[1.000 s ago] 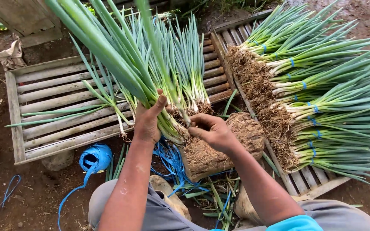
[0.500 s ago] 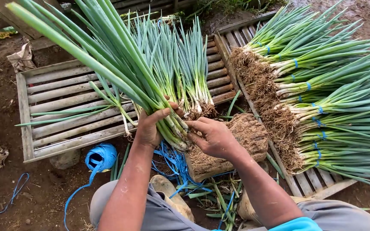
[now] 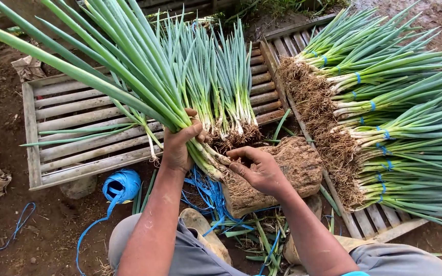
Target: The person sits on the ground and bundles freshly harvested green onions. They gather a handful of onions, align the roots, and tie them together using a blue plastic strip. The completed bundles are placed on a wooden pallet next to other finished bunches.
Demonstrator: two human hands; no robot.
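Green onion bunch [image 3: 129, 76] gripped by left hand [image 3: 177, 145], right hand [image 3: 259, 168] seemingly pinching its roots, log [image 3: 292, 168] beneath, tied bundles [image 3: 384, 117] nearby.

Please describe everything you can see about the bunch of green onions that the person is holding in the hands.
The bunch of green onions has long, smooth green leaves fanning up toward the upper left, pale white stems and soil-brown roots at its lower end. It is raised at a slant above the wooden slatted rack. The left hand is closed around the stems just above the white part. The right hand touches the root end with its fingertips, over a brown block. No tie is visible on it.
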